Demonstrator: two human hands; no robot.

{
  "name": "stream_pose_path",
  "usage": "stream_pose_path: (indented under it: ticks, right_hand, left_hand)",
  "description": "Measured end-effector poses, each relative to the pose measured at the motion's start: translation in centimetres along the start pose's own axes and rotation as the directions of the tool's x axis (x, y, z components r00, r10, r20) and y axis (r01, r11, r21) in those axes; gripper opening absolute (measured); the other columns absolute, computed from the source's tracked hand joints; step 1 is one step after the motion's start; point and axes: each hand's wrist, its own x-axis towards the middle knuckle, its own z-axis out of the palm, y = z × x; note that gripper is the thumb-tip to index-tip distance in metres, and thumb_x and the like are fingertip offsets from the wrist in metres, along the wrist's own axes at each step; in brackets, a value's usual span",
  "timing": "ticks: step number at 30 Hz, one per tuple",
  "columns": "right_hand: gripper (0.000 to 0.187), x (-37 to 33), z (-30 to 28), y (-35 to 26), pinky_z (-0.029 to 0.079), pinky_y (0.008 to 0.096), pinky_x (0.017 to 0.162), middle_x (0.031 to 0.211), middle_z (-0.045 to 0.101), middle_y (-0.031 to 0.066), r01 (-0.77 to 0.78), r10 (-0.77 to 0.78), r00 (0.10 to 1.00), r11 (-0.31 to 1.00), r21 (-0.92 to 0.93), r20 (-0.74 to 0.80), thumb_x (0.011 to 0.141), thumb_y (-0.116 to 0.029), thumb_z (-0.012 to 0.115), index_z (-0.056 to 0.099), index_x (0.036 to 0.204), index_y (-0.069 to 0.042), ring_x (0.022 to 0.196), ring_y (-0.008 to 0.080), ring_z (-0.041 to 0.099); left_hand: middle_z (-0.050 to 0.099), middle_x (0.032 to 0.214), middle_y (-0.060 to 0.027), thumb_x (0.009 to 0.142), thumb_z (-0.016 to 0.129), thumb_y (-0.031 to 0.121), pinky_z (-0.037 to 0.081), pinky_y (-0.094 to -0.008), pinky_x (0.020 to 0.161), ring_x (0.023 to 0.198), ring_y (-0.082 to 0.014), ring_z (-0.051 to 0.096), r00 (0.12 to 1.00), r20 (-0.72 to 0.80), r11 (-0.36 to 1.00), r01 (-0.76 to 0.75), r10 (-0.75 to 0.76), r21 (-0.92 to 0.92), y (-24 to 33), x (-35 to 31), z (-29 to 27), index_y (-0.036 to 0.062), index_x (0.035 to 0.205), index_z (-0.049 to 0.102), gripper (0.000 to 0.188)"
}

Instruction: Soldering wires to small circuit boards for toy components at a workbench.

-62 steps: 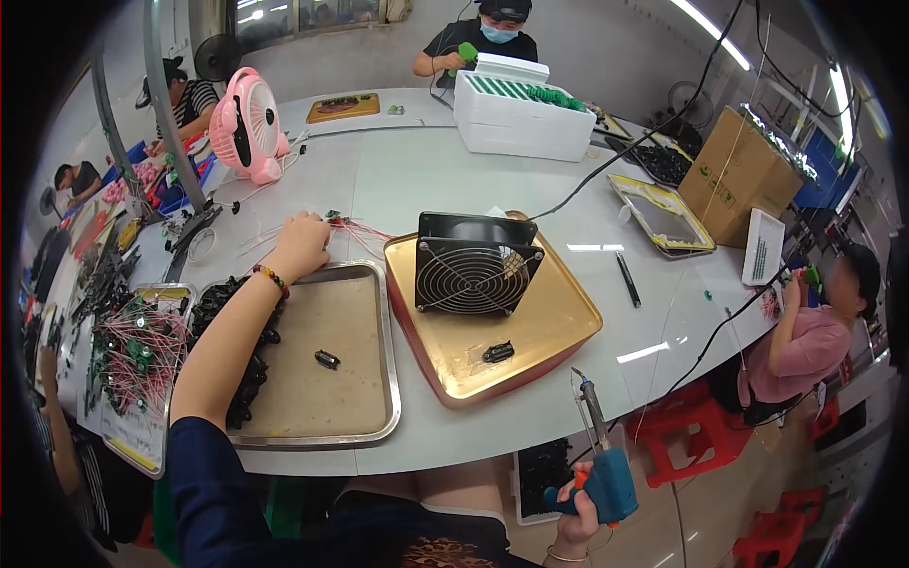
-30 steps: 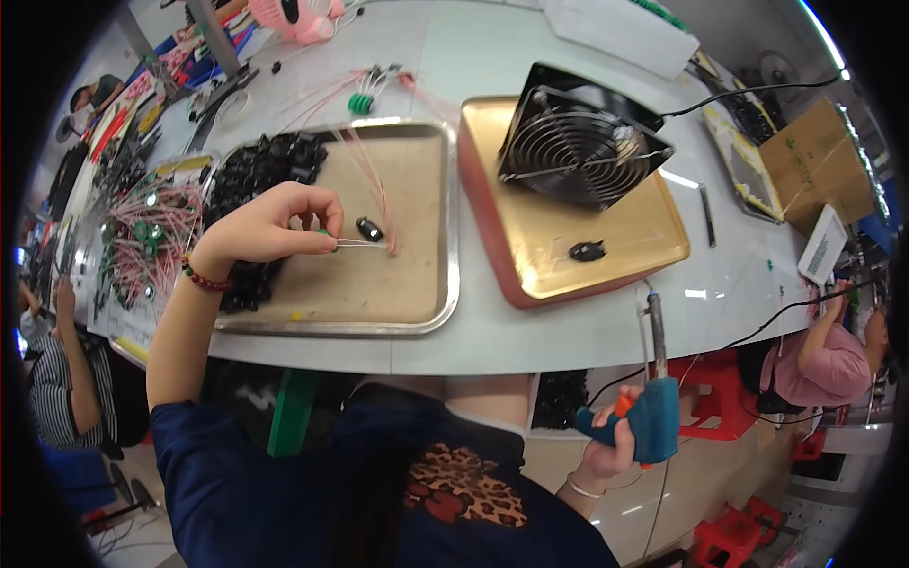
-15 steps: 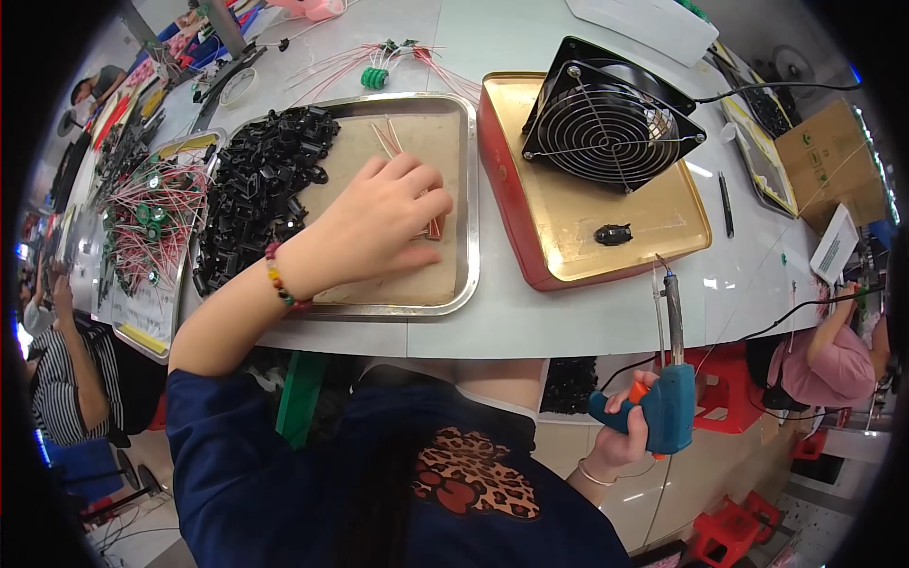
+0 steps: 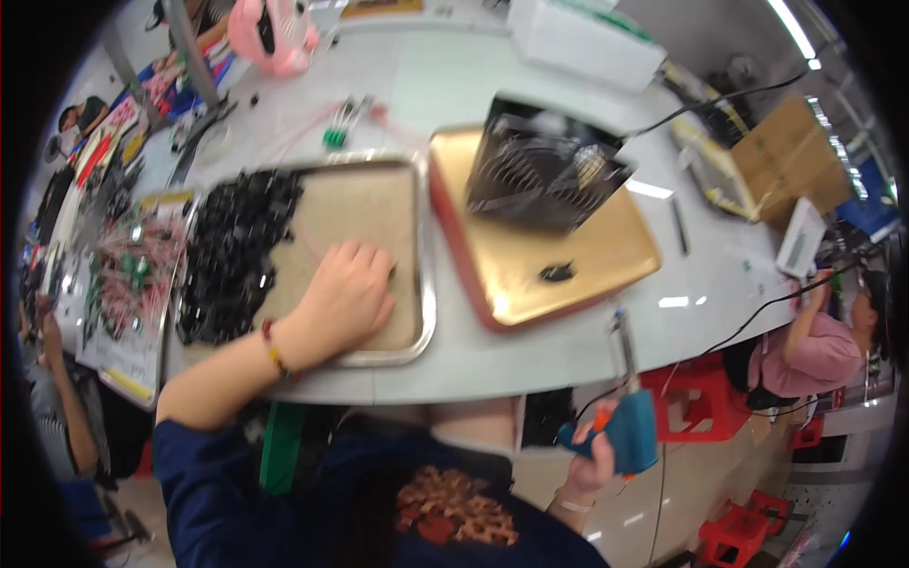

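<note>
At the near edge of the pale worktable (image 4: 454, 71), in the head view looking down, I see a person working with each hand in a separate spot. The left hand (image 4: 339, 301) lies palm down over the bare part of a metal tray (image 4: 425, 275), its fingers bent under. The hand itself hides what is beneath, so I cannot tell whether the fingertips are pinched on something or apart; a small dark bit peeks out beside them. A heap of black plastic parts (image 4: 227, 256) fills the tray's left side, which seems to leave the right side as room for fingers.

The right hand (image 4: 595, 464) is wrapped round the handle of a blue soldering gun (image 4: 632, 434), held low beyond the table's front edge. Its tip points up and away from the body, probably for safety, just short of a gold-topped box (image 4: 606, 260) and apart from it.

On that box stands a black fan (image 4: 544, 170), with one black part (image 4: 557, 273) lying in front of its grille, perhaps so that fumes get drawn off there. The box looks like a handy raised stand. Farther left, red and white wires (image 4: 140, 275) lie bunched in another tray, within easy reach, I'd guess, of the left hand.
</note>
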Motion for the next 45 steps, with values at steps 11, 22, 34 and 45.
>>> stream_pose_path:
  ticks: [11,22,34,45]
  right_hand:
    - [0.048,-0.1,-0.2,-0.7,0.044,0.0274,0.057,0.11,0.053,0.0175,-0.005,0.005,1.0,1.0,0.028,0.0,0.072,-0.012,0.053,0.047,0.116,0.007,0.061,0.0159,0.052]
    - [0.048,-1.1,-0.7,-1.3,0.045,0.0275,0.056,0.11,0.054,0.0179,0.004,-0.004,0.998,1.0,0.009,-0.062,0.072,-0.013,0.052,0.047,0.115,0.007,0.06,0.0158,0.053]
    - [0.048,-0.2,1.2,-1.9,0.05,0.0361,0.071,0.115,0.049,0.0178,0.122,-0.126,0.989,0.991,-0.057,-0.076,0.08,-0.016,0.051,0.04,0.122,0.006,0.068,0.0174,0.057]
    - [0.044,-0.8,-0.1,-1.7,0.05,0.0285,0.063,0.11,0.052,0.0174,0.12,-0.126,0.991,0.985,-0.121,-0.046,0.08,-0.015,0.052,0.044,0.118,0.006,0.064,0.0171,0.058]
  left_hand:
    - [0.051,0.083,-0.0142,0.075,0.059,0.012,0.042,-0.0387,0.072,0.081,-0.031,0.049,0.995,0.082,0.998,-0.063,0.063,-0.007,-0.2,-0.5,-0.5,0.0007,0.084,0.05,0.018]
    - [0.065,0.066,-0.008,0.08,0.052,0.013,0.047,-0.0314,0.055,0.059,-0.0176,0.062,0.863,0.504,0.691,0.341,0.04,-0.637,-1.9,4.0,-7.5,-0.001,0.087,0.062,0.018]
    - [0.057,0.06,-0.0045,0.078,0.051,0.009,0.043,-0.0223,0.051,0.055,-0.0077,0.055,0.934,0.266,0.569,0.088,0.237,-0.817,2.4,9.1,-6.9,-0.0013,0.076,0.05,0.011]
    - [0.057,0.063,-0.0071,0.075,0.048,0.009,0.041,-0.0249,0.05,0.054,-0.0106,0.052,0.879,0.309,0.675,-0.02,0.363,-0.737,3.0,11.2,-4.6,-0.0025,0.079,0.057,0.015]
